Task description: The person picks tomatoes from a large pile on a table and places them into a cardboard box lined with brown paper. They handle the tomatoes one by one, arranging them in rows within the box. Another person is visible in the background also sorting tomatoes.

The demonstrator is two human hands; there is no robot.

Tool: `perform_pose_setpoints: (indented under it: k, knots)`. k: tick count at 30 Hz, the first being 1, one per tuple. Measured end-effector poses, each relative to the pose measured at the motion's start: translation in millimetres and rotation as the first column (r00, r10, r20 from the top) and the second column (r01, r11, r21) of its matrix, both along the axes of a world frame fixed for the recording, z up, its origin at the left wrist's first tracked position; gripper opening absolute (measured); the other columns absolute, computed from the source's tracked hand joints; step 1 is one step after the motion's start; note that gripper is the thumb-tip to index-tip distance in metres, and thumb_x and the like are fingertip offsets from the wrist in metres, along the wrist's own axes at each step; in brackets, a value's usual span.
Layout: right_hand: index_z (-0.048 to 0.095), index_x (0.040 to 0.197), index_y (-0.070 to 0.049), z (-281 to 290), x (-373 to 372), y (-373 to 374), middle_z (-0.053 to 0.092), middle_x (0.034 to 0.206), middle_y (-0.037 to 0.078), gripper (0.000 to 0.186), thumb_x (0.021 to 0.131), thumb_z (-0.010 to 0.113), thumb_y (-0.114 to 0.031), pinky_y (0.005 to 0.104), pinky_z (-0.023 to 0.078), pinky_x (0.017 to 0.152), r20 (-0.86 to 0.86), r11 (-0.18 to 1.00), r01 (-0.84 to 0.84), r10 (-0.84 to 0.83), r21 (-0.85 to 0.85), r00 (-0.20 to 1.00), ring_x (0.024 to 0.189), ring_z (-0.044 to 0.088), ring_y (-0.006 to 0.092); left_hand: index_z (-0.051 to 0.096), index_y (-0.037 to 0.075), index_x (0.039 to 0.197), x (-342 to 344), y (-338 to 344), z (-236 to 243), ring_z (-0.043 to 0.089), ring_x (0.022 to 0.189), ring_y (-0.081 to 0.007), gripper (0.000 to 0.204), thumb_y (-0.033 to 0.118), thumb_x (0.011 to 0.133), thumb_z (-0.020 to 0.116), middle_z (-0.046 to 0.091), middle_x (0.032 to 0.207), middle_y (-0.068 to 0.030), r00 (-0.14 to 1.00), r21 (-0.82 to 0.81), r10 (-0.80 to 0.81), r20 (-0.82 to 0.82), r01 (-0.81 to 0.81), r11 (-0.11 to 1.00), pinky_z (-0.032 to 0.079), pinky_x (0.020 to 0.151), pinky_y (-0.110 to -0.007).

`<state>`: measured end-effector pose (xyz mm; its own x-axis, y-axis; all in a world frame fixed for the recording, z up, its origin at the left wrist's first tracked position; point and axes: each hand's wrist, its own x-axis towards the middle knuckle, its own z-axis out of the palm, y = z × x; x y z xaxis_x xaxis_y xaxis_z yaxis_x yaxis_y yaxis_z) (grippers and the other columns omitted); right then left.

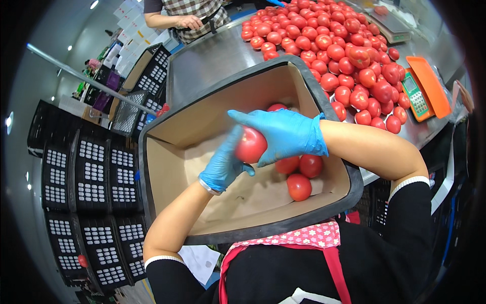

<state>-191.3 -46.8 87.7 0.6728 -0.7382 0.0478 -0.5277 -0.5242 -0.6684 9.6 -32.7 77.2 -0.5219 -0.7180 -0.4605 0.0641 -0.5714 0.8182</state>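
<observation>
Head view, one frame, writing fast. On my feed I've got two blue-gloved hands meeting over a crate (195,114), dark-rimmed and lined with brown board. One red tomato (251,145) sits between them, up off the liner. The left hand (225,163) grips it from the left and below, thumb under its lower edge (those fingers are smeared, so I can't give each one's exact place). The right hand (288,133) is curved onto it from the right, one finger reaching out above it. Both grasping, as I read it; which one bears the weight I cannot tell.

In the crate, I count three loose tomatoes (299,187) grouped near the right end, plus another one (277,107) partly hidden behind the right hand. The crate is tilted in my view and overlaps the near edge of a metal table (207,57); what it rests on I can't see.

The big tomato pile (349,55) covers the table's right half. Just beside it: an orange device (417,98) with a green keypad face, and a scale (396,36) farther back. Top left, a co-worker's bare hand (190,22) in front of a checked apron (195,7). Black crates (91,192) stacked at far left.
</observation>
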Motion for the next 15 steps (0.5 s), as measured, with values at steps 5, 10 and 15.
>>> perform_pose_setpoints:
  k: [5,10,15]
  knots:
    - [0.023,0.146,-0.002,5,4,5,0.056,0.116,0.023,0.104,0.066,0.082,-0.033,0.0404,0.05,0.085,-0.077,0.995,-0.067,0.061,-0.08,0.995,0.101,0.06,0.0361,0.044,0.011,0.128,0,5,1,0.061,0.089,-0.015,0.062,0.053,0.085,0.061,0.059,0.107,-0.0061,0.983,-0.205,-0.04,0.178,0.076,0.976,0.051,0.059,-0.029]
    - [0.028,0.147,-0.012,11,5,0,0.054,0.126,0.019,0.086,0.079,0.075,-0.034,0.038,0.047,0.092,0.201,0.996,0.029,-0.047,0.088,0.978,0.113,0.057,0.0327,0.046,0.008,0.125,22,-4,18,0.064,0.087,-0.0168,0.061,0.05,0.084,0.064,0.06,0.109,-0.0082,0.969,-0.361,0.194,0.149,-0.13,0.924,0.051,0.056,-0.027]
    - [0.048,0.135,-0.011,-11,-11,-9,0.06,0.108,0.012,0.052,0.087,0.067,-0.02,0.0314,0.05,0.078,0.16,0.977,0.183,-0.165,-0.109,0.973,0.09,0.061,0.023,0.051,0.008,0.122,77,-25,67,0.067,0.085,-0.0215,0.056,0.049,0.085,0.063,0.064,0.105,-0.0102,0.885,-0.523,0.409,-0.221,-0.461,0.717,0.051,0.054,-0.03]
